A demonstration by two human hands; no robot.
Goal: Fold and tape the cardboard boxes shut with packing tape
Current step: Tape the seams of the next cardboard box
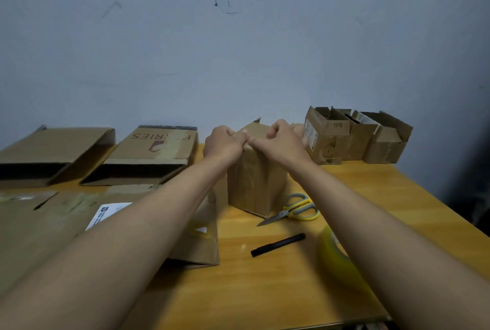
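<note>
At the middle of the wooden table stands a small upright cardboard box, and both hands work on its top edge. The left hand curls its fingers over the near-left rim, and the right hand does the same just right of it, thumb tips nearly meeting. Both seem to be pinching or pressing the top flaps down, probably to hold the seam flat for taping; whether tape lies under the fingers cannot be told. One flap corner sticks up behind the hands, so the top does not look fully closed.

Just right of the box's base lie yellow-handled scissors, blades pointing toward the viewer's left, within easy reach for cutting. Nearer the viewer than the box lies a black marker, and right of that a yellowish tape roll, partly hidden by the right forearm.

Left of the box, two larger flattened cartons lie against the wall, with more flat cardboard in front of them. Right of the box, a row of small open boxes waits at the table's back.
</note>
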